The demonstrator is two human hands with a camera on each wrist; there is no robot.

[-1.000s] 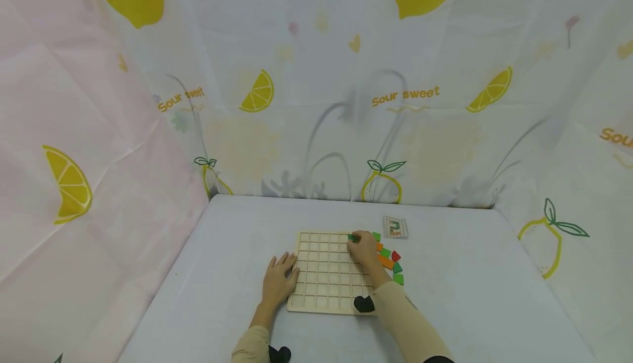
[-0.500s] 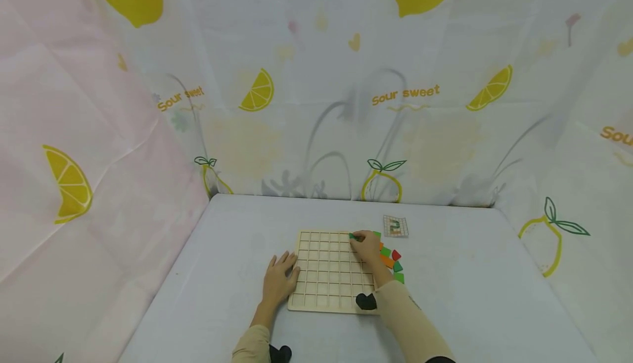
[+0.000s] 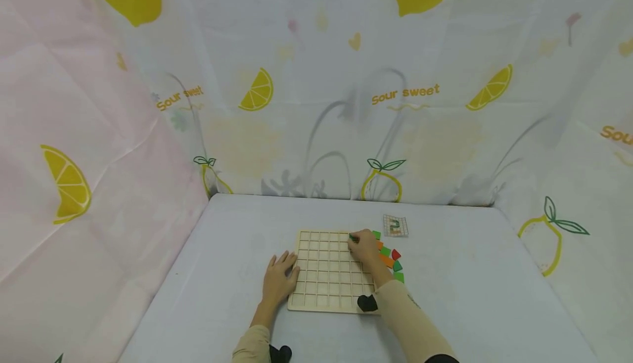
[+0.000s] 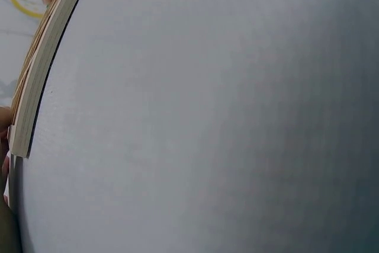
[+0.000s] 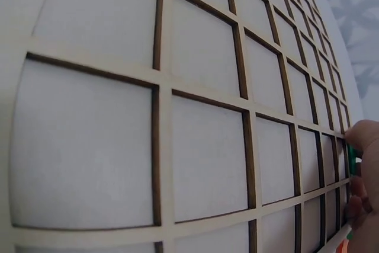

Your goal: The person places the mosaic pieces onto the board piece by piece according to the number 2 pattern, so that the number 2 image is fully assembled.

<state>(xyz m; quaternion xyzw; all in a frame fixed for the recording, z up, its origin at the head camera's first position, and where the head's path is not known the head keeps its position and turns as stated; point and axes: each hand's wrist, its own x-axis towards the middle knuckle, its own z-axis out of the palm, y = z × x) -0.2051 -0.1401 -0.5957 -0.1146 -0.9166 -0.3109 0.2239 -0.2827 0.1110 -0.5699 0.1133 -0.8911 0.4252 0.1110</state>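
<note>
White table here, and your right hand pinches the green piece at the grid board's far-right corner (your left hand, fingers extended, touches its left edge).

I see a cream, square-gridded board, green, orange and red pieces, white bench, lemon-printed cloth.

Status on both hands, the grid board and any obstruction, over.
Right hand pinches green piece at far right corner of grid board. Left hand at board's left edge. Loose pieces right of board, beside right forearm; no obstruction seen.
</note>
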